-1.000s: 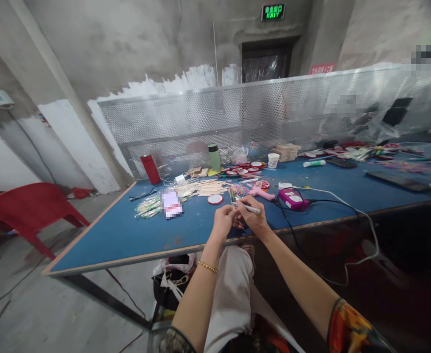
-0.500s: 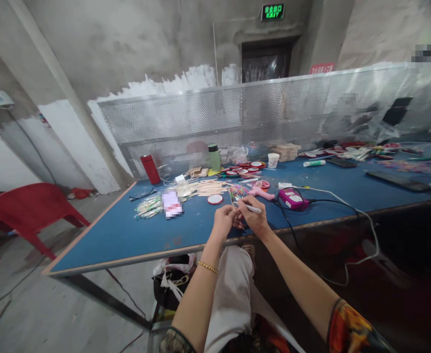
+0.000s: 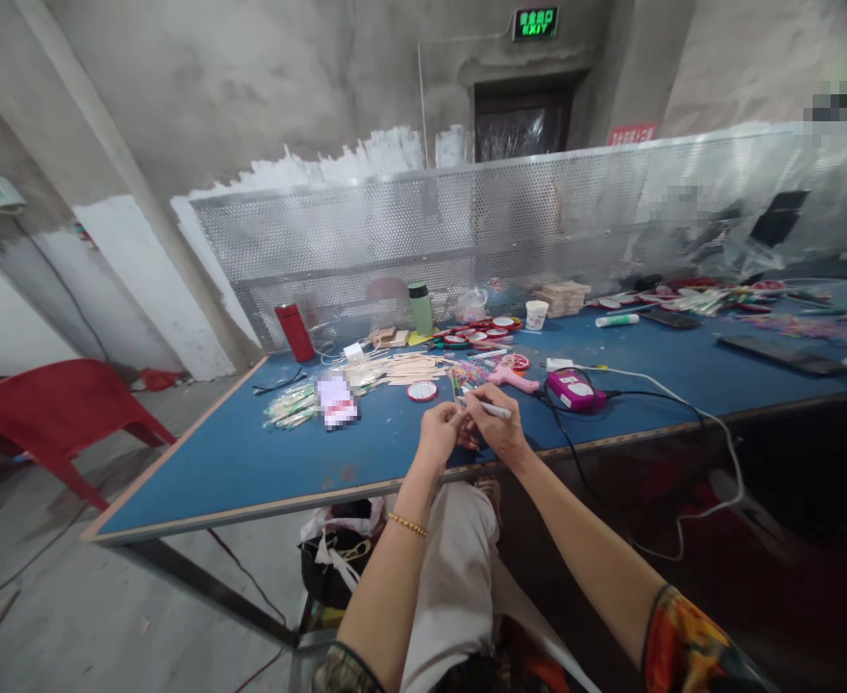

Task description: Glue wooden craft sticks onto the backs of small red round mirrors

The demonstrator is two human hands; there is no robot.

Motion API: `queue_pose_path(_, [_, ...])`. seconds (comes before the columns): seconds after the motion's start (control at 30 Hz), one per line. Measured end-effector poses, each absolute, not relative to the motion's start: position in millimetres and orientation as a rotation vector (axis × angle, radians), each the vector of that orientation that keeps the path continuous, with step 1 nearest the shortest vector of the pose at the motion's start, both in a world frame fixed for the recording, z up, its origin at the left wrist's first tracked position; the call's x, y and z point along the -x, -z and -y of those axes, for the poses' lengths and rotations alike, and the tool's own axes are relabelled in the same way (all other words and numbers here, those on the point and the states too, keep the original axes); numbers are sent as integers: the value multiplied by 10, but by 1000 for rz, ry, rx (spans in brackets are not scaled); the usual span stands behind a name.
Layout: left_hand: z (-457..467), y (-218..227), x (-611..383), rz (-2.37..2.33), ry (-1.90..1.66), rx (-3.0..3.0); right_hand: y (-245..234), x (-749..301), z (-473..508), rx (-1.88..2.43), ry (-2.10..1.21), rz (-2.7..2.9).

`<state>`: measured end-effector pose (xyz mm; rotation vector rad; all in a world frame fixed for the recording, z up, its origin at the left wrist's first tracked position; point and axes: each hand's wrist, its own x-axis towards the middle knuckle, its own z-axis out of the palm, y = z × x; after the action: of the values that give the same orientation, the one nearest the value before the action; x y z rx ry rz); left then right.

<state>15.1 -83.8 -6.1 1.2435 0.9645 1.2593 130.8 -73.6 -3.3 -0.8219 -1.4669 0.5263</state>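
Note:
My right hand (image 3: 501, 423) is closed around a white pen-like tool (image 3: 494, 409), its tip pointing left toward my other hand. Close beside it, my left hand (image 3: 441, 433) pinches something too small and too hidden to name. A narrow greenish strip (image 3: 456, 383) shows just above the fingertips; whether it is held I cannot tell. Both hands are over the front edge of the blue table (image 3: 250, 472). Just beyond them lie a heap of small colourful pieces (image 3: 473, 373), a round red-rimmed disc (image 3: 422, 391) and pale wooden sticks (image 3: 413, 368).
Right of my hands are a pink glue gun (image 3: 514, 377) and a purple box (image 3: 575, 390) with cables. Leftward lie a phone (image 3: 338, 400) and wrapped sticks (image 3: 292, 408). A red flask (image 3: 295, 333), green bottle (image 3: 421, 310) and paper cup (image 3: 536, 315) stand toward the perforated screen (image 3: 337, 231).
The white tool in my right hand has tilted very slightly. My hands otherwise keep almost the same place, close together at the table edge.

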Motion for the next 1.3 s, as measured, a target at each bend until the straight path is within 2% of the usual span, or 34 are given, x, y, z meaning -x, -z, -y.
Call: queue_pose_path(1.3, [804, 104, -129, -949, -1246, -1237, 30, -1309, 752, 834, -501, 1487])
